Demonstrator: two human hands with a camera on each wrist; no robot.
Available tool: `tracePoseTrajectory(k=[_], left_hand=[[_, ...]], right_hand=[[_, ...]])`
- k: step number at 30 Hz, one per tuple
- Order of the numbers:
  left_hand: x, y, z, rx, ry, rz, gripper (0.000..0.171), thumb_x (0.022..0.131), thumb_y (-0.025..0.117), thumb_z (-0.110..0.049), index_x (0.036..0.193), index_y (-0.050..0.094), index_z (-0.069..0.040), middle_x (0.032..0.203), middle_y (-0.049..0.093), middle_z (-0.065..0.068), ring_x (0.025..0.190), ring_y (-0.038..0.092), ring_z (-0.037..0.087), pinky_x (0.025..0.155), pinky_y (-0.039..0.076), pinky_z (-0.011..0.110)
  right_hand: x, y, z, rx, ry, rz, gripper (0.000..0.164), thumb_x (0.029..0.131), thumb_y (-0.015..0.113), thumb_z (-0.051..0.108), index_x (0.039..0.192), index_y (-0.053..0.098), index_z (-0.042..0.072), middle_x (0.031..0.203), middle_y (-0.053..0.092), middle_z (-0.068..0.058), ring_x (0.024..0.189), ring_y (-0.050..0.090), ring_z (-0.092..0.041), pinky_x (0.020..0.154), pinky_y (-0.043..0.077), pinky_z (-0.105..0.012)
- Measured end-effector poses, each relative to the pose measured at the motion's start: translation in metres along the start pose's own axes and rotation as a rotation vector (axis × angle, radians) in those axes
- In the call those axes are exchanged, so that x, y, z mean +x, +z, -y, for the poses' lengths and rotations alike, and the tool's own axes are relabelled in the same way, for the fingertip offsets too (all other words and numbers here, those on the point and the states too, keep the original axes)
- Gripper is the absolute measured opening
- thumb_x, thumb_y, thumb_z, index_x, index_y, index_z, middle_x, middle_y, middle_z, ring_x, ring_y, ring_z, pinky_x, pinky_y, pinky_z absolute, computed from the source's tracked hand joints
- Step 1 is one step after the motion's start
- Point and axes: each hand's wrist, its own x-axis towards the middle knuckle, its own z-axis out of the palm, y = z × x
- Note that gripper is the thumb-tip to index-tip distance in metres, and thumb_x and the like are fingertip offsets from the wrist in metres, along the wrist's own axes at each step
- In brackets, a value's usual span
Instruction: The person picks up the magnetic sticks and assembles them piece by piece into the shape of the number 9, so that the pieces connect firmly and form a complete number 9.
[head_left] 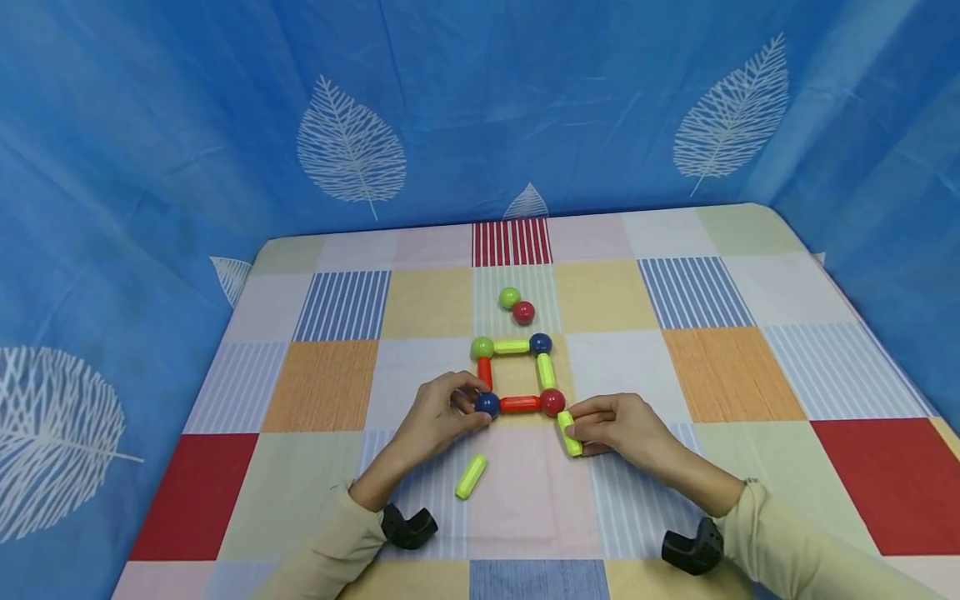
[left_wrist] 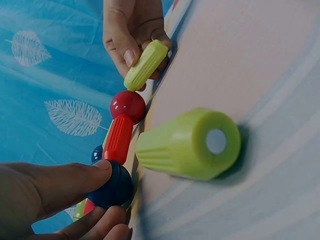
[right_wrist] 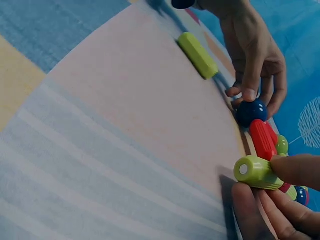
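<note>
A patchwork cloth covers the table. Nearest lies a loose yellow-green stick. Beyond it, the right hand pinches another yellow-green stick between thumb and fingers, one end close by a red ball. The left hand pinches a dark blue ball. A red stick joins these balls as the near side of a four-ball square. Farther off sit a loose green ball and a loose red ball, before a blue leaf-print curtain.
</note>
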Motion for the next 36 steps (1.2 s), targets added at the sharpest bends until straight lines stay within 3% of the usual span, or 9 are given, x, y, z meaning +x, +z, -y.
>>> tracePoseTrajectory(k=[10,23,36], left_hand=[[0.002,0.000,-0.001,-0.007,-0.024,0.000,0.029,0.076,0.082,-0.002,0.102,0.070,-0.007,0.095,0.067,0.005,0.074,0.062,0.012,0.063,0.051,0.026],[0.002,0.000,-0.001,-0.016,-0.014,0.004,0.028,0.077,0.082,-0.002,0.102,0.070,-0.007,0.095,0.067,0.005,0.074,0.063,0.012,0.062,0.051,0.026],[0.001,0.001,0.000,-0.019,-0.030,0.004,0.028,0.077,0.082,-0.002,0.102,0.071,-0.007,0.093,0.066,0.005,0.072,0.062,0.012,0.061,0.051,0.026]], right_hand=[[0.000,0.001,0.005,0.029,0.058,-0.011,0.041,0.087,0.074,0.008,0.118,0.060,-0.014,0.099,0.072,-0.016,0.083,0.070,-0.020,0.071,0.059,-0.038],[0.003,0.004,0.006,0.006,0.077,-0.010,0.037,0.088,0.073,0.009,0.115,0.062,-0.012,0.100,0.072,-0.015,0.080,0.071,-0.021,0.071,0.059,-0.037],[0.001,0.011,0.009,0.055,0.090,0.010,0.037,0.089,0.071,0.007,0.117,0.057,-0.014,0.097,0.072,-0.017,0.083,0.071,-0.023,0.071,0.059,-0.037]])
